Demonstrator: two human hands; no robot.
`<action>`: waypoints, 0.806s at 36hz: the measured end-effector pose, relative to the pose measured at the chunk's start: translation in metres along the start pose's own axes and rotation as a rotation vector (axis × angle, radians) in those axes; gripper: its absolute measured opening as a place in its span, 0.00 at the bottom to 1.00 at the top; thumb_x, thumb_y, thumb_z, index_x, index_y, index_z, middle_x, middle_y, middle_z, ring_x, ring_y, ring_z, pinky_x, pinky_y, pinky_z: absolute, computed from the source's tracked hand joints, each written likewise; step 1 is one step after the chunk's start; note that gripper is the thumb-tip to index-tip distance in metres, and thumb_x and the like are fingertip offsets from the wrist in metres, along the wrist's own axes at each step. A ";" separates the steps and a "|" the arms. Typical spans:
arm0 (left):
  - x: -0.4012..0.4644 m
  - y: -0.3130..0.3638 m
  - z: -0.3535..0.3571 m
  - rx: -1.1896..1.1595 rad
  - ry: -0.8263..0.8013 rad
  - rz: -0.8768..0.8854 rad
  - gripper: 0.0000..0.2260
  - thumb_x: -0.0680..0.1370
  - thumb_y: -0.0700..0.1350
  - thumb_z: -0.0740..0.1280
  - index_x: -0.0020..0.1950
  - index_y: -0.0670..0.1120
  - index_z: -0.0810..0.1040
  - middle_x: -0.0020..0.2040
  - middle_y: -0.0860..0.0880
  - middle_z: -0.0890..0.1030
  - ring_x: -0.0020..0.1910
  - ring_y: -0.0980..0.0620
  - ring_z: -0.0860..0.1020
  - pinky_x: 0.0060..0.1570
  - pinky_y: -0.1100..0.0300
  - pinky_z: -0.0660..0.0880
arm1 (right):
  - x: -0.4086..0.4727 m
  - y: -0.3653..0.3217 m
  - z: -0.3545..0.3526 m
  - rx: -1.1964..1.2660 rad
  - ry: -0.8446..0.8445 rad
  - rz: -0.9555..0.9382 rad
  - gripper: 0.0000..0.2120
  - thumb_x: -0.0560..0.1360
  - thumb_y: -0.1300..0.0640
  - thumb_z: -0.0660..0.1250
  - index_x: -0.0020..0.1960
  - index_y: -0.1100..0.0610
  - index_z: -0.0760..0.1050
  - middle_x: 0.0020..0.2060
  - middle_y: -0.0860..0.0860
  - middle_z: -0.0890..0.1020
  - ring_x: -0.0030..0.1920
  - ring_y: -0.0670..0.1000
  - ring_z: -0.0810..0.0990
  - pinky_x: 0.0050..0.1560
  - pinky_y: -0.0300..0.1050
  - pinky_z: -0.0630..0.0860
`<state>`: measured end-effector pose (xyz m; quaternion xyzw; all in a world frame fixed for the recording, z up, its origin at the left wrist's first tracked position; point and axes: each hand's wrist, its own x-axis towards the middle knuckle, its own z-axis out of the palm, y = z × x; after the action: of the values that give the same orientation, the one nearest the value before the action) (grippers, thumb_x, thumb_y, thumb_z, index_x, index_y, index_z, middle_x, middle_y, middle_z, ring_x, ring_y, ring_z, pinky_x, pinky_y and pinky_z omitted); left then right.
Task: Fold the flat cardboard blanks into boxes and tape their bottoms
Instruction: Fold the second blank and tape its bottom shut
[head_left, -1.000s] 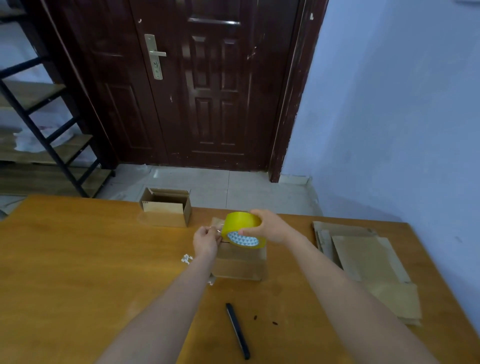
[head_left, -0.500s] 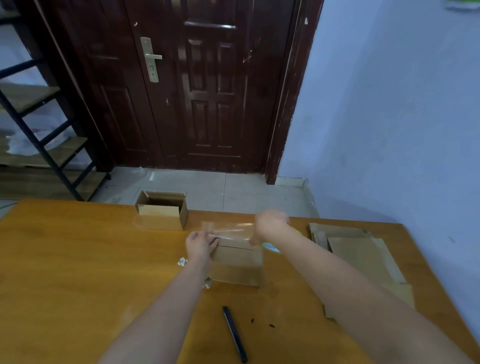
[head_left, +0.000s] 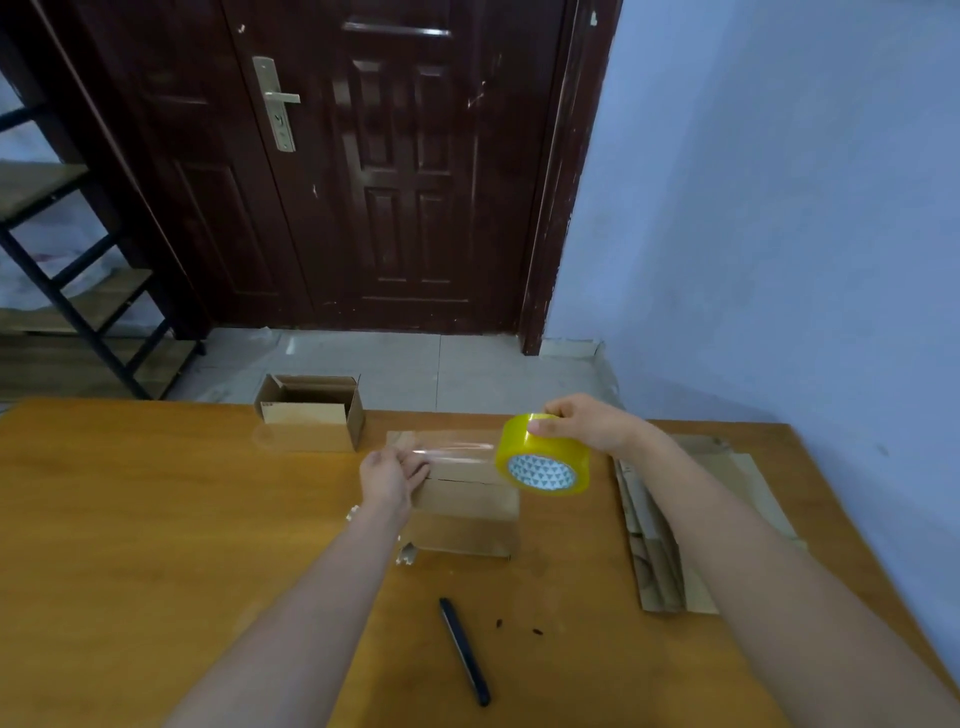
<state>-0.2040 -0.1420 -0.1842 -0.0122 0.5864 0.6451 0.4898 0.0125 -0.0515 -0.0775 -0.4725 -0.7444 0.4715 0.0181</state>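
Head view: right hand (head_left: 592, 423) grips a yellow tape roll (head_left: 543, 454) above the right end of a closed cardboard box (head_left: 465, 512) standing mid-table (head_left: 156, 519); a clear strip of tape (head_left: 457, 451) runs from the roll leftward over the box top. Left hand (head_left: 392, 475) pinches the free end of the strip at the box's left edge. Flat cardboard blanks (head_left: 670, 525) lie stacked at right, an open-topped box (head_left: 311, 415) sits at the far edge, and a black pen-like tool (head_left: 465, 652) lies near the front.
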 end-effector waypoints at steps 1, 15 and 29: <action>0.002 0.000 0.001 0.015 0.011 0.019 0.12 0.83 0.41 0.54 0.65 0.39 0.65 0.59 0.38 0.77 0.53 0.41 0.80 0.57 0.46 0.76 | 0.000 -0.001 0.001 -0.088 -0.021 0.019 0.19 0.76 0.46 0.66 0.50 0.63 0.76 0.43 0.56 0.79 0.42 0.53 0.79 0.44 0.46 0.75; 0.003 -0.006 0.003 -0.099 0.040 -0.051 0.20 0.83 0.40 0.53 0.75 0.40 0.55 0.66 0.36 0.71 0.60 0.41 0.76 0.63 0.49 0.73 | 0.003 0.013 0.014 -0.628 -0.036 0.185 0.27 0.73 0.38 0.65 0.58 0.62 0.75 0.49 0.55 0.80 0.46 0.53 0.77 0.41 0.43 0.73; 0.007 -0.013 -0.005 -0.200 0.053 -0.067 0.18 0.84 0.42 0.49 0.72 0.35 0.59 0.49 0.37 0.78 0.53 0.41 0.78 0.57 0.50 0.75 | 0.022 0.032 0.040 -0.592 -0.059 0.259 0.26 0.71 0.38 0.68 0.53 0.61 0.76 0.48 0.55 0.80 0.45 0.54 0.77 0.46 0.47 0.77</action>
<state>-0.2020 -0.1437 -0.1991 -0.0976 0.5313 0.6831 0.4915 0.0036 -0.0599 -0.1320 -0.5342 -0.7831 0.2461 -0.2019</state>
